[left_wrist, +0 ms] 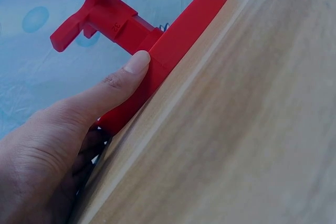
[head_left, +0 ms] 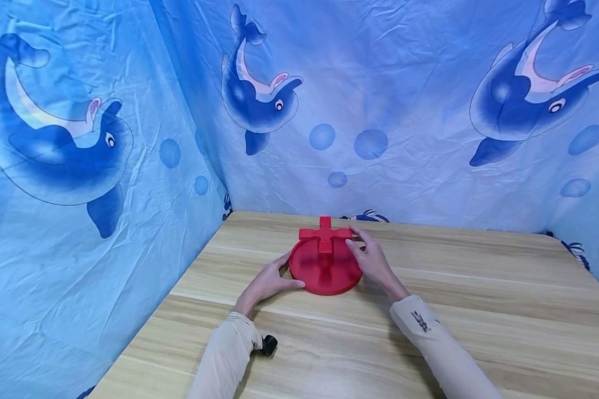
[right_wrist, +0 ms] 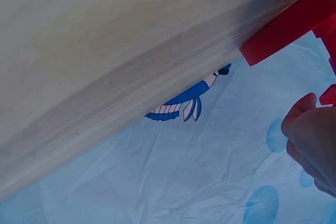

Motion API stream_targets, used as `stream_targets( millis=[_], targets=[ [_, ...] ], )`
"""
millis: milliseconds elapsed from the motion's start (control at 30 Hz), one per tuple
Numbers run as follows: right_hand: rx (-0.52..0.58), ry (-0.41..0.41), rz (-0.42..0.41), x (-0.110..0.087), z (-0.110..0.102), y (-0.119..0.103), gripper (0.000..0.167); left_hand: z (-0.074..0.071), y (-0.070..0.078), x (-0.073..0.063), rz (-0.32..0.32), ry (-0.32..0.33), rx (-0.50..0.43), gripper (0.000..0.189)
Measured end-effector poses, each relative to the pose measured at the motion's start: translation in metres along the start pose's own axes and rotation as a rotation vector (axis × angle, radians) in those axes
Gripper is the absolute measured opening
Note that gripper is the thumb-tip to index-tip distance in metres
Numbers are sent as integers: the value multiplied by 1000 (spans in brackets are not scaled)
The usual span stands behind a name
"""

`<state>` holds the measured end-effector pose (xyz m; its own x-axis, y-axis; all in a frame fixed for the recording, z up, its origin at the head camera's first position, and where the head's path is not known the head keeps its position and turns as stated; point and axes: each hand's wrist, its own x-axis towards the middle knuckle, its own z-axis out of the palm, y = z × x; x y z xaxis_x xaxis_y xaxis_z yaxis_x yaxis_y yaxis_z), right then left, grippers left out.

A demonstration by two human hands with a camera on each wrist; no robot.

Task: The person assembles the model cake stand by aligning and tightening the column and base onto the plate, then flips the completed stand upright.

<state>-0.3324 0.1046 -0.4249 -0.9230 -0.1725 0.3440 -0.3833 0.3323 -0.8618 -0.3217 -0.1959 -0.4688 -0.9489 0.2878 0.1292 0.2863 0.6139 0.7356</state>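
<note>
A red stand has a round, rimmed base [head_left: 311, 271] flat on the table, a short upright post [left_wrist: 134, 30] and a cross-shaped top [head_left: 325, 234]. My left hand [head_left: 267, 285] grips the base's left edge, its thumb on the near side of the rim and its fingers round the far side. At the tip of the cross's right arm, my right hand [head_left: 374, 261] has thumb and forefinger on either side, pinching it. The right wrist view shows this hand [right_wrist: 317, 140] beside the red arm, which is cut off by the frame.
The stand sits on a wood-grain table [head_left: 329, 349], towards its far edge. Blue cloth [head_left: 404, 183] printed with dolphins and bubbles hangs behind and at the sides. A small black device [head_left: 269, 344] is attached at the left sleeve's cuff.
</note>
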Motion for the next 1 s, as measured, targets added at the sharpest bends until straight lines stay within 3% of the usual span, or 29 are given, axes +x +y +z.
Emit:
stream_targets(
  millis=[400,733,1000],
  targets=[
    [18,53,-48,-9,-3,-3,43,-1,2,-1,-13,-10,6,105],
    [0,70,-27,-16,0,-6,43,-1,3,-2,-11,-3,10,105],
    [8,95,-62,-18,3,-7,42,0,1,-2,2,-4,2,106]
  ],
)
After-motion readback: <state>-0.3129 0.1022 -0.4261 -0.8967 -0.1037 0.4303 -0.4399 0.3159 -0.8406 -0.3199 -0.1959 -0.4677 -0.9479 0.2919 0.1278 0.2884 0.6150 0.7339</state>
